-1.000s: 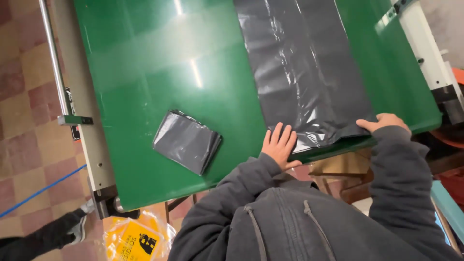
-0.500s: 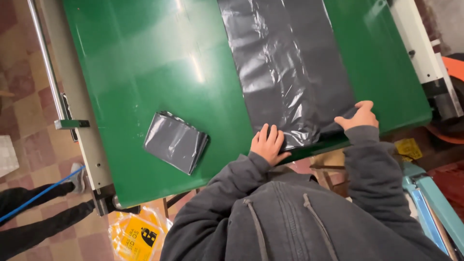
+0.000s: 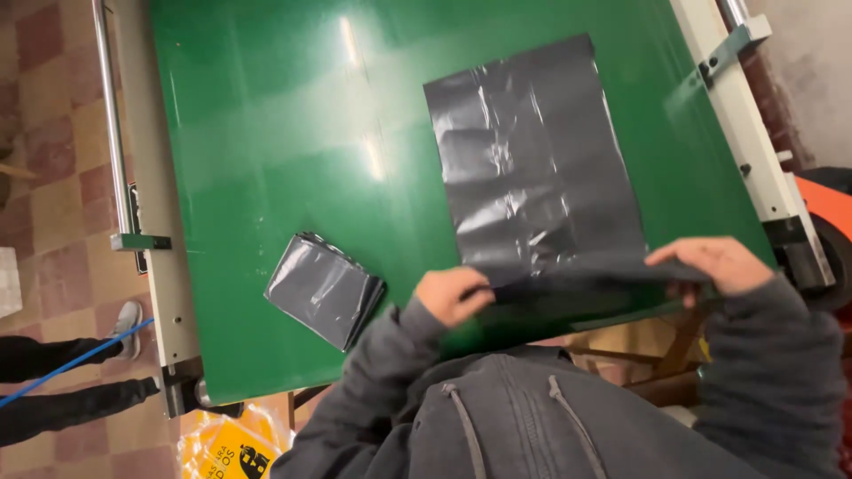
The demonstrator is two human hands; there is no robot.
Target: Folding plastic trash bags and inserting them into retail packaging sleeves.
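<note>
A large flat black plastic bag (image 3: pixel 531 168) lies spread on the green table surface (image 3: pixel 266 133). My left hand (image 3: pixel 451 294) pinches the bag's near left corner and my right hand (image 3: pixel 710 263) grips the near right corner. The near edge is lifted off the table and folded over toward the far side. A small folded stack of black bags (image 3: pixel 325 288) rests on the green surface to the left of my left hand, not touched by either hand.
The table has a white side frame with a metal rail on the left (image 3: pixel 133 177) and on the right (image 3: pixel 754 133). Another person's legs and shoe (image 3: pixel 80 372) stand on the tiled floor at the left. A yellow package (image 3: pixel 226 448) lies below the table's near edge.
Both hands went from pressing flat on the bag's near edge to gripping its corners and lifting that edge. The view shifted so the whole bag now shows.
</note>
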